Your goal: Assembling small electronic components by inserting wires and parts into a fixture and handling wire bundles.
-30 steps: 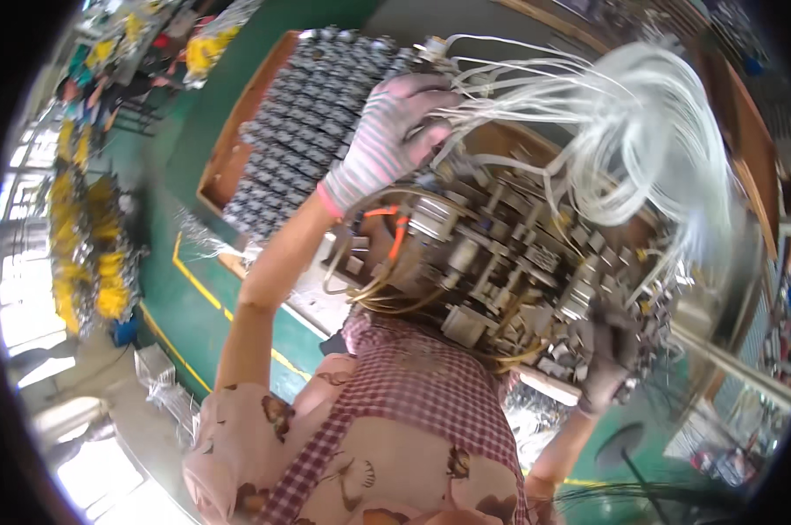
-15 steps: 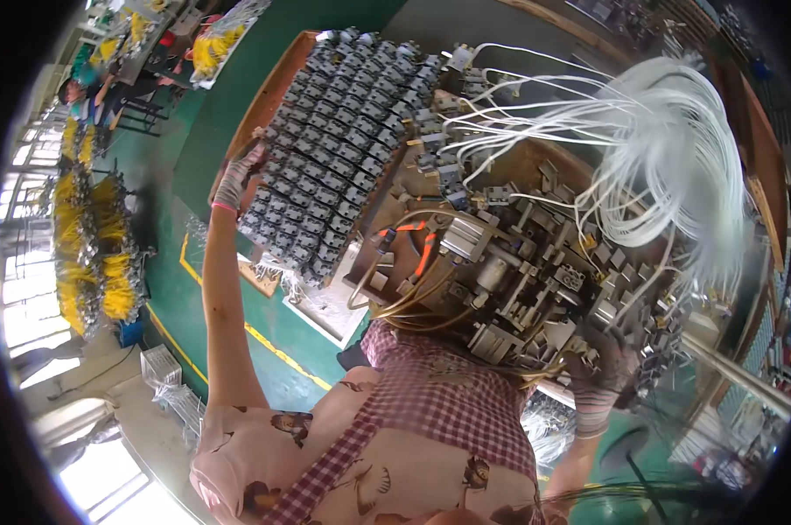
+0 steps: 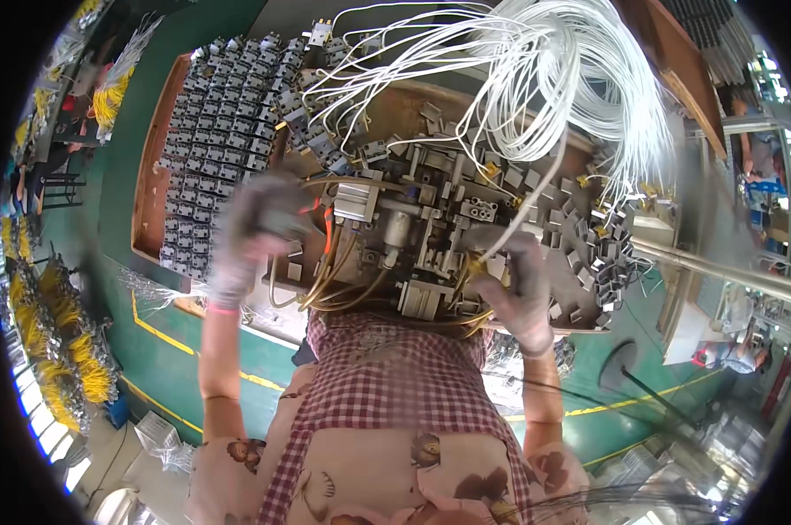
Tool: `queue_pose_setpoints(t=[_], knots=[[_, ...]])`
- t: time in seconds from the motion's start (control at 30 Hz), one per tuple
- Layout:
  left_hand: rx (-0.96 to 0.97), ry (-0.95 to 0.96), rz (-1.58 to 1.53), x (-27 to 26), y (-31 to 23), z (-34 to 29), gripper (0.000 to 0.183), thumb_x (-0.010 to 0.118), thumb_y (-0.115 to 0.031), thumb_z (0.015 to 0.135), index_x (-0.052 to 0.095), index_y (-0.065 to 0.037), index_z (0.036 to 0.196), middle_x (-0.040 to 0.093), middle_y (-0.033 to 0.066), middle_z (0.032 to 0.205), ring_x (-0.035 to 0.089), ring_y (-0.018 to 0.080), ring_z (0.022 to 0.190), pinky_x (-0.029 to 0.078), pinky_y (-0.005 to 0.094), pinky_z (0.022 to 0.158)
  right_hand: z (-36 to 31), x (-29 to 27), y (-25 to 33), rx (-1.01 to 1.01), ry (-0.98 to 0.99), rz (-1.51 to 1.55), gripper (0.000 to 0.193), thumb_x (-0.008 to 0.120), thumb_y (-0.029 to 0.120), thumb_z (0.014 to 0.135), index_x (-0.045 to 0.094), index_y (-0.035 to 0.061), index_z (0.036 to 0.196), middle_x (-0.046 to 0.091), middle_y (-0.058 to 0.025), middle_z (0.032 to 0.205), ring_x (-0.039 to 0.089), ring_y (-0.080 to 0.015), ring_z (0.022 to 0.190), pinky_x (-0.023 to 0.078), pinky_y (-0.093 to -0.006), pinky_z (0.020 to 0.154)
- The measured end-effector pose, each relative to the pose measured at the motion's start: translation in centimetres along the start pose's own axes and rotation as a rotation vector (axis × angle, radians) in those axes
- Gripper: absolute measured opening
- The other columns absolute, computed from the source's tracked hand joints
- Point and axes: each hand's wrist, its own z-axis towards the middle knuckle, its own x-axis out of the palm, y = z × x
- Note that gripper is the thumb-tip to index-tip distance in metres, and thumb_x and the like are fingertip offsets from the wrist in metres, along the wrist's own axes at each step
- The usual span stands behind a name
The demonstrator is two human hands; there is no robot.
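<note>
My right hand (image 3: pixel 525 302), in a grey glove, is at the near right part of a metal clamping fixture (image 3: pixel 426 254). Its thumb and fingers close around the end of a white cable (image 3: pixel 535 199), which carries a small brass-coloured terminal (image 3: pixel 475 264). That cable runs up to a large white coil (image 3: pixel 549 96) at the back. My left hand (image 3: pixel 260 227), gloved too, is smeared by motion beside the fixture's left side, near orange-handled pliers (image 3: pixel 329 229); whether it holds anything does not show. Rows of small grey-and-black blocks (image 3: pixel 225 140) fill the left side of the tray.
A brown wooden tray (image 3: pixel 150 175) holds the work. Many loose grey metal pieces (image 3: pixel 579 254) lie at its right. Brown air hoses (image 3: pixel 347 302) loop at the fixture's near side. A metal rail (image 3: pixel 719 267) stands at the right; bundles of yellow cable (image 3: pixel 76 350) hang at the far left.
My left hand has left the far left edge of the block rows and come right toward the fixture. My right hand, earlier among loose pieces, now has the cable end at the fixture. The view has shifted.
</note>
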Motion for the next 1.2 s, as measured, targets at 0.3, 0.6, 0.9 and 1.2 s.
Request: queue_pose_setpoints(t=[0.3,0.6,0.9,1.2], knots=[[0.032,0.439,-0.194,15.5,3.3,2.1,0.09,0.082,-0.03,0.075,0.036,-0.007,0.148,0.052,0.0093,0.136,0.053,0.0223,0.122,0.047,0.0374,0.099,0.0,0.2,-1.0,-0.131,-0.021,-0.344,0.051,0.084,0.016,0.065,0.062,0.0116,0.111,0.055,-0.0116,0.117,0.05,-0.0318,0.111,0.04,-0.0435,0.096],[0.305,0.313,0.352,14.5,2.3,0.4,0.078,0.08,-0.018,0.077,0.042,-0.006,0.145,0.067,0.0047,0.114,0.065,0.0163,0.092,0.053,0.0354,0.079,0.2,0.4,-1.5,-0.016,-0.004,-0.227,0.056,0.086,0.027,0.066,0.062,0.0116,0.114,0.052,-0.0123,0.118,0.051,-0.0317,0.112,0.042,-0.0426,0.096],[-0.331,0.117,-0.287,16.6,4.9,0.3,0.05,0.076,-0.019,0.085,0.056,-0.003,0.128,0.065,0.005,0.106,0.064,0.0129,0.092,0.054,0.0285,0.074,0.6,0.7,-3.8,-0.146,0.192,-0.647,0.073,0.087,0.03,0.061,0.054,0.0089,0.122,0.049,-0.0137,0.122,0.053,-0.0341,0.109,0.043,-0.0451,0.093],[0.493,0.359,0.85,13.6,3.9,1.8,0.043,0.064,-0.018,0.081,0.058,-0.009,0.123,0.061,0.0069,0.103,0.06,0.0259,0.091,0.05,0.0388,0.07,2.1,0.7,-4.1,-0.241,0.064,-0.892,0.067,0.082,0.032,0.049,0.059,0.0167,0.111,0.05,-0.0066,0.123,0.045,-0.0316,0.119,0.034,-0.0503,0.099]])
